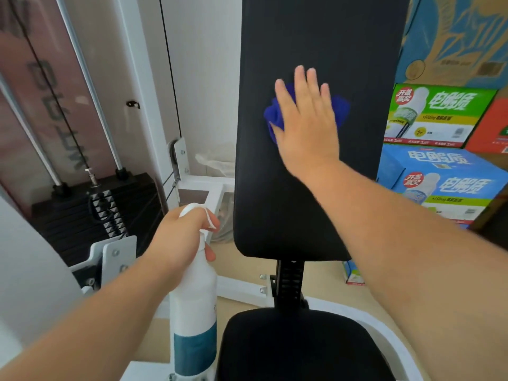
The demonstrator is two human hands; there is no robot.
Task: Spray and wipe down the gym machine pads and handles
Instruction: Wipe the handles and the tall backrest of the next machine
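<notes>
The right hand, fingers spread flat, pressed a blue cloth against the upright black back pad, frame centre. The left hand gripped the white spray bottle lower left, standing vertical, nozzle pointing toward the pad.

A single wide head-worn view looks forward and down, close in, the back pad under the fingers.
</notes>
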